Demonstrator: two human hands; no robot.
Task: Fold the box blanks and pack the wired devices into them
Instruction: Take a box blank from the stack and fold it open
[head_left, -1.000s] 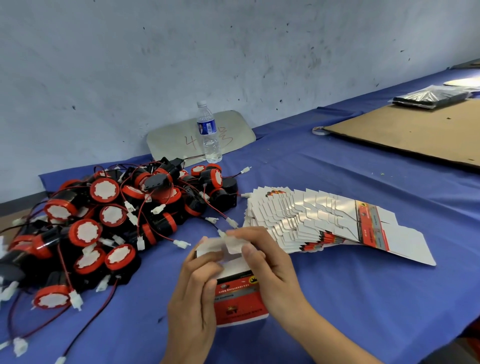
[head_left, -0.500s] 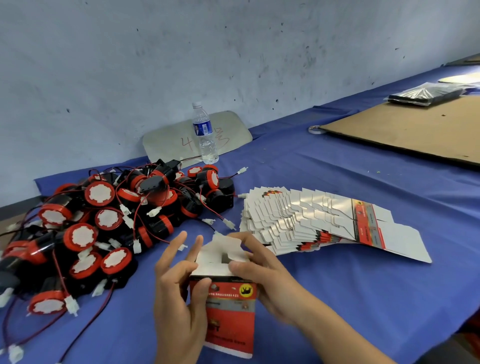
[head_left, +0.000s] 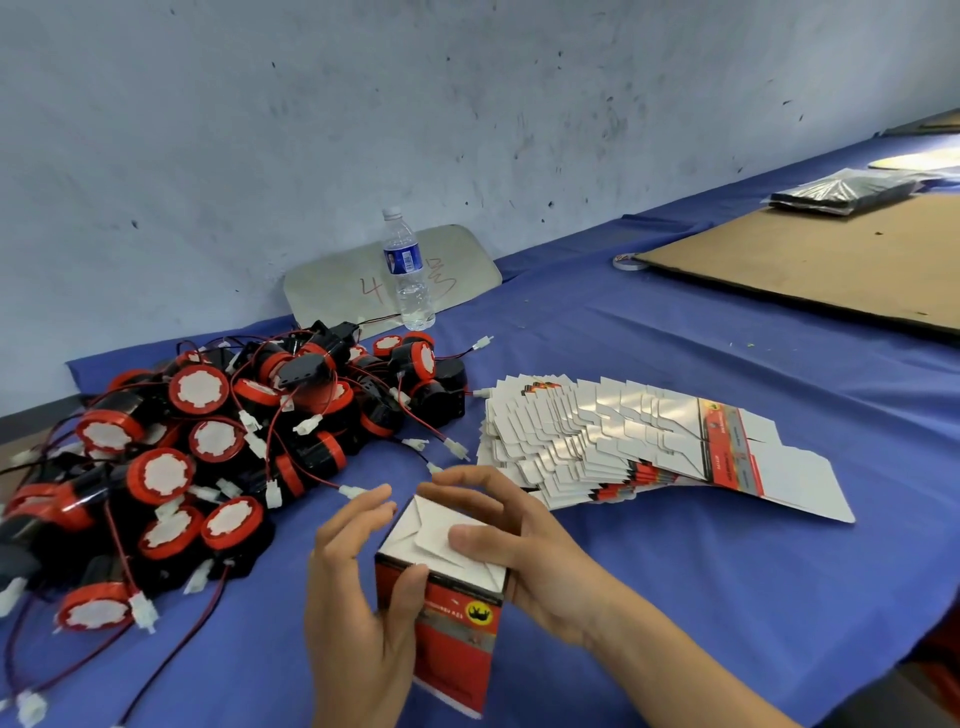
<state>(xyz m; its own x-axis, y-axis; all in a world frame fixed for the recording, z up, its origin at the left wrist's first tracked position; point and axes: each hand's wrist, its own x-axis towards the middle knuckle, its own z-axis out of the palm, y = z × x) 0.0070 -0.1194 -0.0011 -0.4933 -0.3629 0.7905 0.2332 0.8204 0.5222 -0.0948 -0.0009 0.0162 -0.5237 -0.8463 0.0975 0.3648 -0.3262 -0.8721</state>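
Head view: I steady the box (head_left: 447, 587) upright to close its end.
Left hand (head_left: 358, 608): grips its side.
Right hand (head_left: 511, 540): grips it, thumb pressing flaps (head_left: 441, 535) shut.

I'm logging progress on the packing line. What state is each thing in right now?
Box: erected, held upright by both hands, end flaps folded shut.
Left hand: grips the box's side, thumb on its red front.
Right hand: holds the box, thumb pressing the top flaps.
Box blanks: flat, fanned out on the table.
Wired devices: loose, in a tangled heap, unpacked.
Water bottle: upright, capped.
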